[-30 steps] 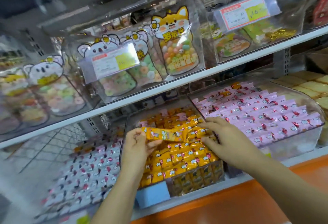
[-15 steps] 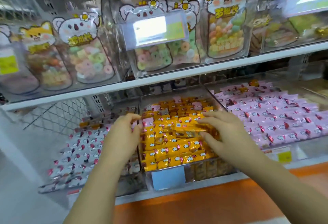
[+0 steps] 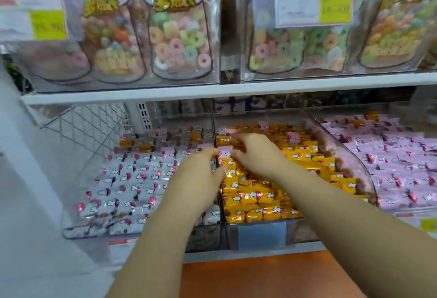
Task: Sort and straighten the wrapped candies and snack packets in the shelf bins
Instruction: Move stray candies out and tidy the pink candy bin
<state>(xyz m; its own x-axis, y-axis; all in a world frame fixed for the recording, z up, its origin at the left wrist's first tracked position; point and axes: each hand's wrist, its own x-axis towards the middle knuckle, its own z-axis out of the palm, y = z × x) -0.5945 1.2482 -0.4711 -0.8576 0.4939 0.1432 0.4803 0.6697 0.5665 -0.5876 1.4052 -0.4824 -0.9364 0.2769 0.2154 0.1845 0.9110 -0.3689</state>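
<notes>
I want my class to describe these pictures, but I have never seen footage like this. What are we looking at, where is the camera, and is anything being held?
There is no machine: these are a person's two bare hands, filmed by a wide-angle camera worn on the head, looking forward and down, so the arms enter from below. The person faces a shop shelf. Under it stand three clear bins: silver candies on the left, yellow candies in the middle, pink candies on the right. Above stand bags of ring-shaped gummies and a price tag. The left hand is at the wall between the silver and yellow bins; the right hand reaches over the yellow candies. Both are blurred, so I cannot tell whether either holds a piece.
</notes>
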